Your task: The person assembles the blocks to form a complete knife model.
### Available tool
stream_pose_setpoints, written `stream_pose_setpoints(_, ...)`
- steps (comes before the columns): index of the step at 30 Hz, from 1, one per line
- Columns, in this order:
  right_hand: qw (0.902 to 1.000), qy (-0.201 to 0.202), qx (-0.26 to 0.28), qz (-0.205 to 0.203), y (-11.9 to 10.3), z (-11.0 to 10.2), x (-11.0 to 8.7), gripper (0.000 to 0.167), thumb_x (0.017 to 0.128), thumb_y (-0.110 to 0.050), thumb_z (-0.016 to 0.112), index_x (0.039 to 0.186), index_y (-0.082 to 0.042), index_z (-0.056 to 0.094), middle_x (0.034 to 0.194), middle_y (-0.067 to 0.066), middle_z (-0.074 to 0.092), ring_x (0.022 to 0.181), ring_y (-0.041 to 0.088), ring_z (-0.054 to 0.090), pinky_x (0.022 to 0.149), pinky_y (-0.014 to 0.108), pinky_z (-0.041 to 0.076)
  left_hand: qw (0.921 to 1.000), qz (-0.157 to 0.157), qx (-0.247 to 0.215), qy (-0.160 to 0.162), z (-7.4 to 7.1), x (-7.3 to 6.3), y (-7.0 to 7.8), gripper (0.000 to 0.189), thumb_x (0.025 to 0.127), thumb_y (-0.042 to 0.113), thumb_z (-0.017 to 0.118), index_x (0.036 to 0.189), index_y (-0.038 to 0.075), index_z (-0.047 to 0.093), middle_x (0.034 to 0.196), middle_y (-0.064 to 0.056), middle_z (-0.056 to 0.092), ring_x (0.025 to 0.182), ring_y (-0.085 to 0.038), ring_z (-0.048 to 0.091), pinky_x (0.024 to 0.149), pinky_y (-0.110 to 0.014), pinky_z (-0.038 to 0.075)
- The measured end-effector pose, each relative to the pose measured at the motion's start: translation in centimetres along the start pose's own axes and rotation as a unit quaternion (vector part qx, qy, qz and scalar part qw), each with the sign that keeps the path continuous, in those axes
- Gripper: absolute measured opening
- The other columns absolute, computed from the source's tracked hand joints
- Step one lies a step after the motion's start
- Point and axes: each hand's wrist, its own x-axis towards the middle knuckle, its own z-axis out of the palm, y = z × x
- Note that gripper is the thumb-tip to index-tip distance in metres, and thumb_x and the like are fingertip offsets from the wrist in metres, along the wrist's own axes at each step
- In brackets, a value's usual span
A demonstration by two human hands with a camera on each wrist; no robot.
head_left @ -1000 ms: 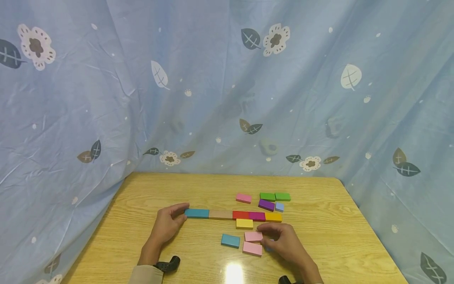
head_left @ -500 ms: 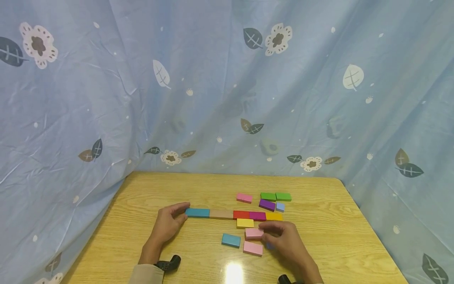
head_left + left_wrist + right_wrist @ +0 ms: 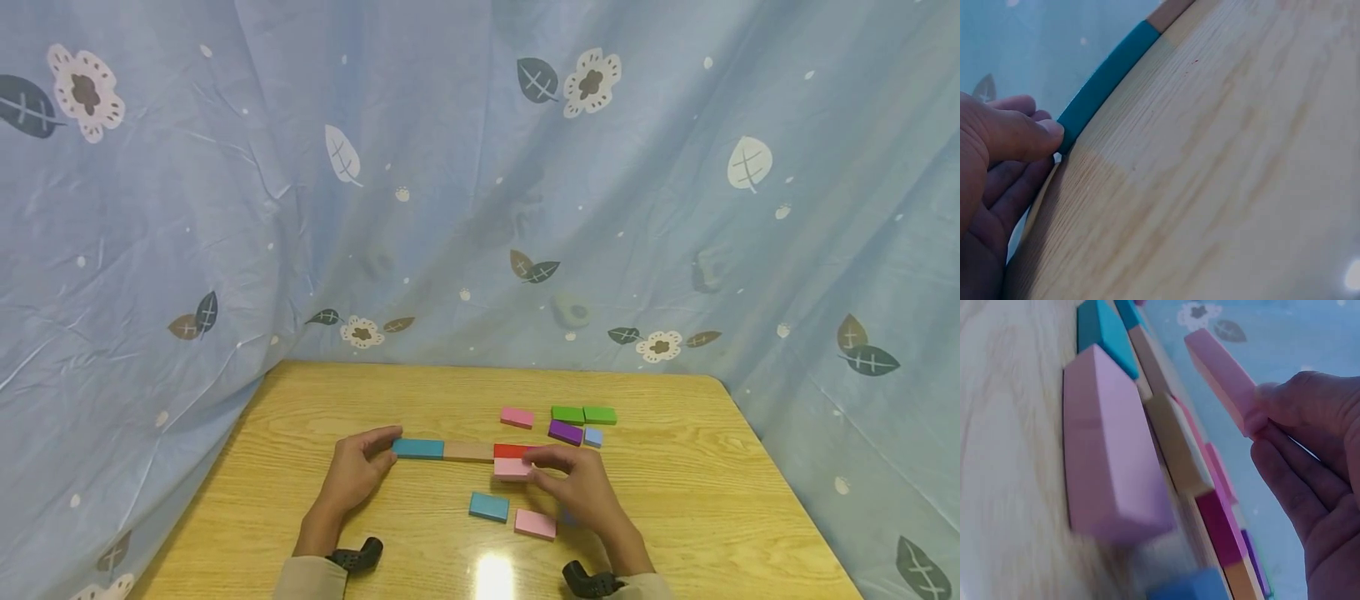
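Note:
A row of coloured blocks lies across the wooden table. At its left end my left hand (image 3: 356, 471) pinches the end of a teal block (image 3: 417, 449) between thumb and fingers, seen too in the left wrist view. A tan block (image 3: 468, 452) and a red block (image 3: 513, 451) continue the row. My right hand (image 3: 581, 483) holds a light pink block (image 3: 1222, 372) by one end, raised above the table. In the right wrist view, below it, are a yellow block (image 3: 1179, 444), a magenta block (image 3: 1221, 525) and an orange block (image 3: 1243, 578). The right hand hides these three in the head view.
Nearer lie a loose teal block (image 3: 489, 507), another pink block (image 3: 535, 524) and a partly hidden light blue block (image 3: 570, 517). Behind the row are a pink block (image 3: 517, 417), green blocks (image 3: 598, 415), a purple block (image 3: 566, 432) and a small blue block (image 3: 593, 437). A curtain hangs behind.
The right hand has lifted the light pink block from the table and carried it left and away from me, over the yellow block. The left hand stays at the teal block.

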Motion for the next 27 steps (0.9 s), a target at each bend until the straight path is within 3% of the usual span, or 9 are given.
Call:
stream_pose_setpoints(9, 0.9992, -0.022, -0.008, -0.031, -0.5, 2.2, 1.9, 0.02, 0.095, -0.003, 0.084, 0.114, -0.008, 0.085, 0.115, 0.008, 0.084, 0.106, 0.03, 0.082, 0.093, 0.048, 0.069, 1.0, -0.006, -0.001, 0.002, 0.1, 0.1, 0.1, 0.045, 0.097, -0.004, 0.078, 0.14, 0.008, 0.075, 0.138, -0.008, 0.077, 0.131, -0.031, 0.073, 0.113, -0.05, 0.058)
stream_pose_setpoints(18, 0.9985, -0.034, -0.04, -0.015, -0.6, 4.1, 2.7, 0.023, 0.093, 0.001, 0.084, 0.113, -0.009, 0.086, 0.116, 0.003, 0.084, 0.108, 0.021, 0.081, 0.095, 0.031, 0.067, 0.9999, -0.014, -0.007, 0.0, 0.1, 0.0, 0.1, 0.045, 0.097, -0.004, 0.078, 0.14, 0.01, 0.075, 0.138, -0.008, 0.077, 0.131, -0.03, 0.073, 0.113, -0.049, 0.059)
stream_pose_setpoints(27, 0.9967, -0.047, -0.066, -0.011, -0.7, 4.9, 2.7, 0.02, 0.093, -0.001, 0.085, 0.112, -0.01, 0.086, 0.113, 0.001, 0.085, 0.108, 0.022, 0.08, 0.098, 0.038, 0.067, 0.9999, -0.014, -0.004, 0.006, 0.0, 0.0, 0.3, 0.045, 0.097, -0.005, 0.079, 0.139, 0.008, 0.076, 0.137, -0.008, 0.078, 0.13, -0.031, 0.074, 0.113, -0.05, 0.059)
